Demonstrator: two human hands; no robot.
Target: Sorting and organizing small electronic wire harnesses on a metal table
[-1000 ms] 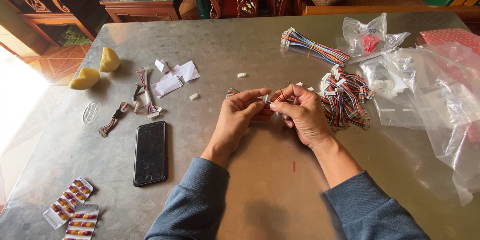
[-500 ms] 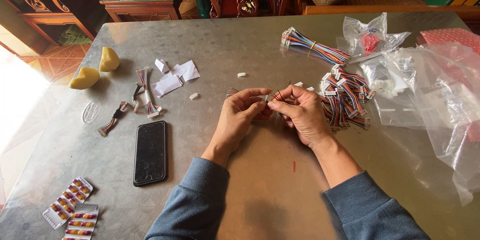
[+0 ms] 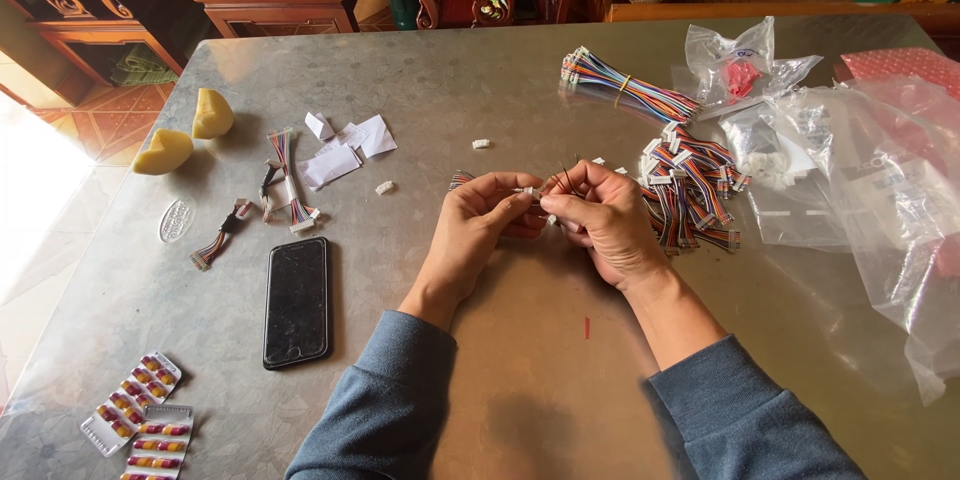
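The table point(image 3: 480, 90) is dull brushed metal, smooth, with a soft sheen. The phone point(image 3: 296, 301) has a glossy black glass face. The loose bags point(image 3: 870, 160) are thin clear plastic, crinkled and shiny. The wire bundle point(image 3: 625, 88) has smooth, bright plastic coating in many colours, and the small connector point(image 3: 481, 144) is matt white plastic. The paper scraps point(image 3: 340, 150) look matt and creased. The pill strips point(image 3: 135, 410) are shiny foil and plastic. The sleeves point(image 3: 385, 410) are soft matt blue cloth.

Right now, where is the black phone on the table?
In the head view, the black phone lies flat on the metal table, left of the left hand, just below the small wire harnesses.
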